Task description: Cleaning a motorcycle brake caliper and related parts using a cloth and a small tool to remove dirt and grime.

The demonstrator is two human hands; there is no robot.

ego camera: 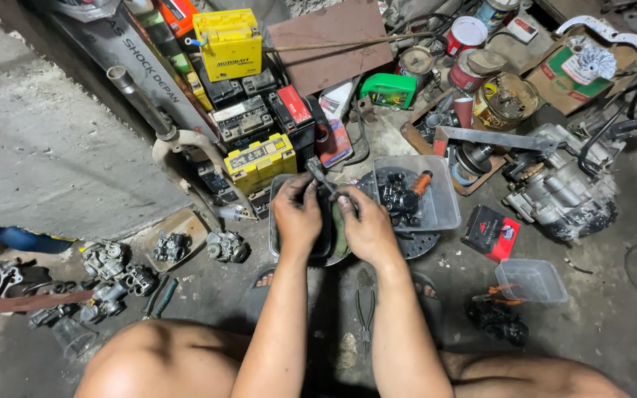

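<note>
Both hands meet over a shallow grey metal tray (277,243) on the workshop floor, seen from above between the person's bare knees. Left hand (296,214): fingers curled shut on the lower end of a slim dark metal tool with a small head (318,175). Right hand (365,225): fingers pinched together on the same tool, lower on its shaft, with a greenish rag (340,234) under the palm. The hands lie side by side, almost touching.

Key relation: the tool's long axis runs diagonally, its head pointing up and to the left, away from the person, its lower end buried between the two sets of fingers. The head stands just beyond the left hand's fingertips, so the left hand is the nearer to the working end; the right hand grips the near end. What part, if any, is held under the tool cannot be told.

Surroundings: a clear plastic tub of small dark engine parts with an orange cylinder (413,193) sits just right of the hands, over a perforated brake disc (416,245). Yellow and black motorcycle batteries (258,158) are stacked beyond the tray. Grey carburettors (116,269) lie well to the left, pliers (365,313) on the floor between the forearms.
</note>
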